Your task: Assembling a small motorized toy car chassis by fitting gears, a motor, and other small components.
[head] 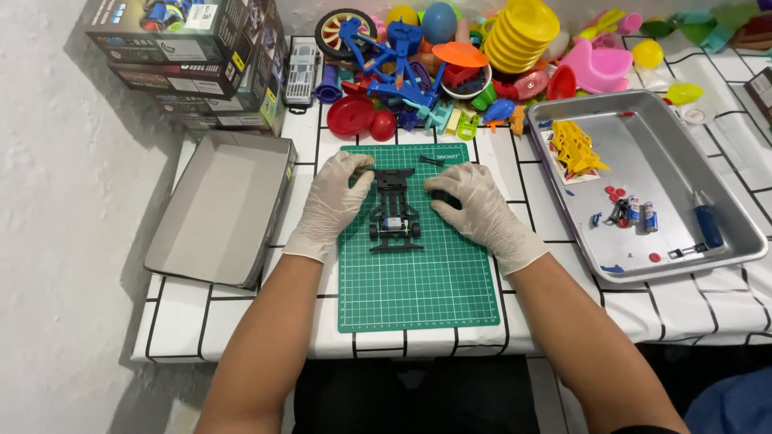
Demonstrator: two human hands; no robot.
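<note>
A small black toy car chassis (395, 210) lies on a green cutting mat (418, 281) in the middle of the table. My left hand (334, 201), in a white glove, pinches the chassis's front left corner. My right hand (474, 201), also gloved, rests on the mat to the right of the chassis with its fingers curled over a small black part (441, 198), seemingly a wheel. A small dark loose piece (431, 161) lies near the mat's far edge.
A metal tray (724, 241) on the right holds yellow parts (575, 147), small batteries (641, 214) and a blue-handled screwdriver (708, 221). An open grey box lid (217, 205) sits on the left beside stacked boxes (193, 56). Colourful plastic toys (474, 56) crowd the far side.
</note>
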